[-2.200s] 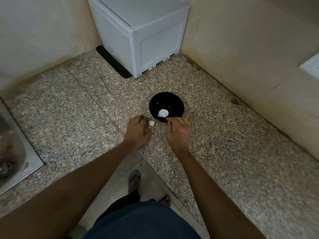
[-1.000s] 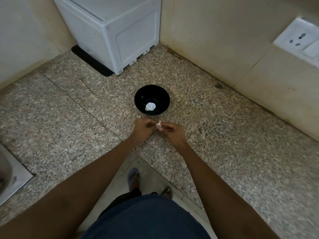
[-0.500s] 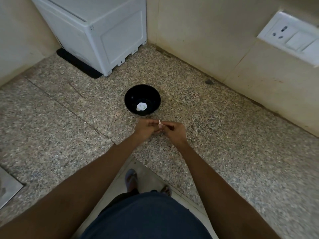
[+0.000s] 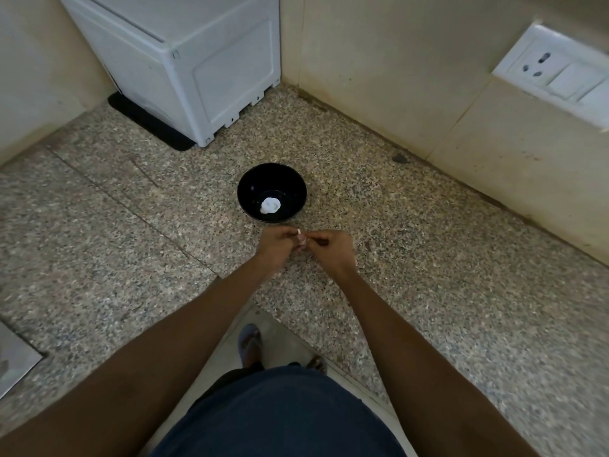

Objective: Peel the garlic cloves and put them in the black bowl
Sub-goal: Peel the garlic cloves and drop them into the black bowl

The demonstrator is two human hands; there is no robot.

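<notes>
Fingertips of both hands are pinching one small garlic clove (image 4: 300,235) between them, left hand (image 4: 278,247) and right hand (image 4: 333,249) curling tight round it just above the speckled counter (image 4: 428,258). Just beyond, one black bowl (image 4: 272,192) is holding one white garlic piece (image 4: 270,205).

On the speckled granite surface (image 4: 428,258) stands a round black bowl (image 4: 253,184) with one white peeled garlic clove (image 4: 271,205) lying in its bottom. Just near of the bowl, the left hand (image 4: 276,247) and right hand (image 4: 331,249) meet, fingers curled, pinching a small pale garlic clove (image 4: 300,235) between them. A white plastic box-shaped appliance (image 4: 184,61) sits in the far corner on a black mat (image 4: 145,123). A white wall socket and switch plate (image 4: 557,74) is on the beige wall at right. A steel sink edge (image 4: 13,361) shows at the near left.
</notes>
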